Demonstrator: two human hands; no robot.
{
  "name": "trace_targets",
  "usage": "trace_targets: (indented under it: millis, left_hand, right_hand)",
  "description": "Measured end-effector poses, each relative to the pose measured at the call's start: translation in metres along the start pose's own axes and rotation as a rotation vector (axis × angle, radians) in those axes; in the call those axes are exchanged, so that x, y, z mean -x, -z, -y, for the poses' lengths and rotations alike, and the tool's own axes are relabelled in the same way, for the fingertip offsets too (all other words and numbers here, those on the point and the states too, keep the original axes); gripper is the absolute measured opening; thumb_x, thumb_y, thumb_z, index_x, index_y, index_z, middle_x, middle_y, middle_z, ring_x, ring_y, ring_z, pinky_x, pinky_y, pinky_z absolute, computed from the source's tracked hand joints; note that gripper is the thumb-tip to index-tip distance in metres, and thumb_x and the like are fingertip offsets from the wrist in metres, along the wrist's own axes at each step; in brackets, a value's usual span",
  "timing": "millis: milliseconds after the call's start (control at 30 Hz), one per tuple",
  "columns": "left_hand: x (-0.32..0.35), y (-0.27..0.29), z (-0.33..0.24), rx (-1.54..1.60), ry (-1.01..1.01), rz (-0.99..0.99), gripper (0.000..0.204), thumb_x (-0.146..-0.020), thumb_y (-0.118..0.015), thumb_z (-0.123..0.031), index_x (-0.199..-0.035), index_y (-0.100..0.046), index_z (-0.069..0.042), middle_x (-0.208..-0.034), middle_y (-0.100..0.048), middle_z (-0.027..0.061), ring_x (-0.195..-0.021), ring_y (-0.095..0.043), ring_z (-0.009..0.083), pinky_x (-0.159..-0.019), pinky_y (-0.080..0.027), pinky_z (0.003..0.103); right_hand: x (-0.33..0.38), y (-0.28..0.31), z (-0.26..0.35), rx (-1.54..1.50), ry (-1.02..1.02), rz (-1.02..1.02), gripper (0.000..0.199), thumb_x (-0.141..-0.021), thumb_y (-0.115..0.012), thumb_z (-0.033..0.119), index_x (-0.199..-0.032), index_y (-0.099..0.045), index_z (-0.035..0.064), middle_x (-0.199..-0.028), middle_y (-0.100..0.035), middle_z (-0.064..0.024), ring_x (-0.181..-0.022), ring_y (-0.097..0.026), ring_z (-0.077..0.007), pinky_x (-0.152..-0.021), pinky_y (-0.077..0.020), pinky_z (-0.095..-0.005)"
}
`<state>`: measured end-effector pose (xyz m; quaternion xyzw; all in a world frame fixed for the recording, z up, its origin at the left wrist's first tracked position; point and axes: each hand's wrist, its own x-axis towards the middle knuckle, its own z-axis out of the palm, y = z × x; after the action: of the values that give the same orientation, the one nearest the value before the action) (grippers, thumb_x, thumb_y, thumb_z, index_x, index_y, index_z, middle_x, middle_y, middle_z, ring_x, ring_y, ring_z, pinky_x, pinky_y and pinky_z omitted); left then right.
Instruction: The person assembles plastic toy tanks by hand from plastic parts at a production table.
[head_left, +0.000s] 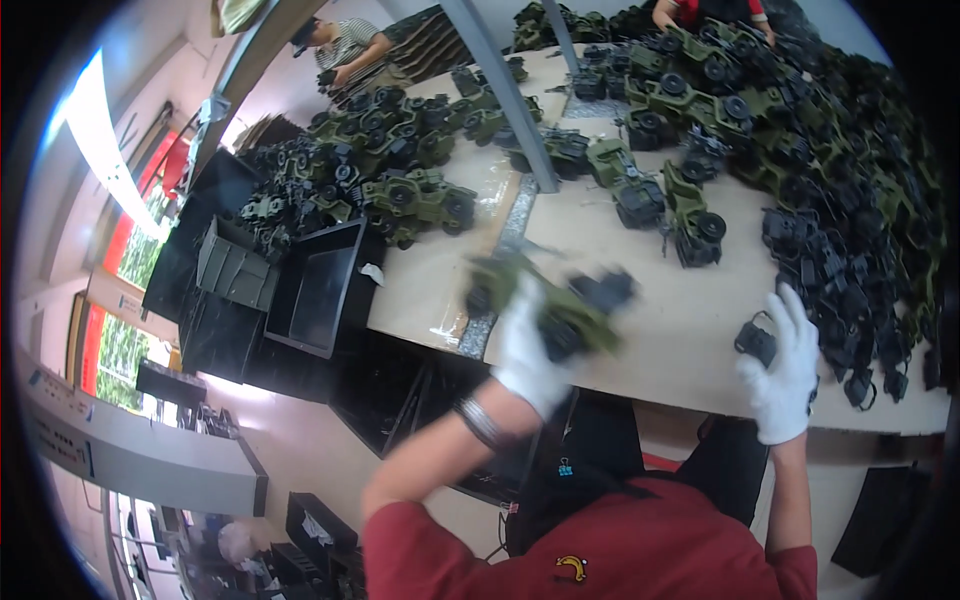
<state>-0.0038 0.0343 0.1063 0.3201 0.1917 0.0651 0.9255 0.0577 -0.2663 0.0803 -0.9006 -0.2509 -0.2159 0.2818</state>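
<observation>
Black is the first thing we meet at our left: an open bin (343, 295), with grey trays (237, 265) just beside it. Behind them we have a heap of olive-green toy vehicles (400, 150) on the bench (430, 285). Moving across, here's our left hand (530, 345), white-gloved, fingers closed around a green toy vehicle (572, 303), up over the bench's near edge and blurred! Right beside it, we spot a dark blurred piece (608, 289); whether it's attached, we can't tell. Farther back stand two more vehicles, near each other. And now our right hand (785, 370), fingers stretched upward, a small black looped part (757, 342) between thumb and fingers; whether it's gripped, we can't tell. Just beyond, black parts (835, 270) pile up along our right.
</observation>
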Motion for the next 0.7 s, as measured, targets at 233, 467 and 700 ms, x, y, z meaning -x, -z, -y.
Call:
trace_targets:
  millis: [233, 467, 700]
  left_hand:
    - [-0.062, -0.006, -0.364, -0.389, -0.919, -0.127, 0.066, -0.09, -0.046, -0.07, -0.126, -0.057, -0.016, -0.138, -0.054, 0.013, -0.129, -0.048, 0.0375, -0.109, -0.033, 0.065]
    - [-0.118, 0.02, -0.193, -0.839, -0.603, -0.324, 0.052, -0.092, -0.071, -0.034, -0.129, -0.058, 0.001, -0.12, -0.064, 0.014, -0.1, -0.065, 0.027, -0.085, -0.053, 0.037]
    - [-0.181, -0.011, 0.005, -1.182, -0.311, -0.19, 0.076, -0.083, -0.073, -0.058, -0.122, -0.062, 0.006, -0.107, -0.07, 0.0158, -0.094, -0.065, 0.02, -0.079, -0.053, 0.034]
  right_hand:
    - [-0.013, -0.028, -0.014, 0.316, -0.221, 0.215, 0.081, -0.069, -0.083, 0.04, -0.139, -0.054, 0.0134, -0.146, -0.047, -0.0198, -0.112, -0.054, -0.0417, -0.095, -0.048, -0.0475]
    - [-0.014, -0.055, -0.034, 0.391, -0.328, 0.397, 0.057, -0.07, -0.082, 0.036, -0.12, -0.064, 0.0126, -0.122, -0.058, -0.0126, -0.11, -0.055, -0.0383, -0.088, -0.0522, -0.046]
    - [0.005, -0.053, -0.048, 0.225, -0.036, 0.374, 0.055, -0.075, -0.079, 0.034, -0.124, -0.063, 0.017, -0.128, -0.056, -0.0101, -0.117, -0.051, -0.0376, -0.093, -0.0488, -0.0461]
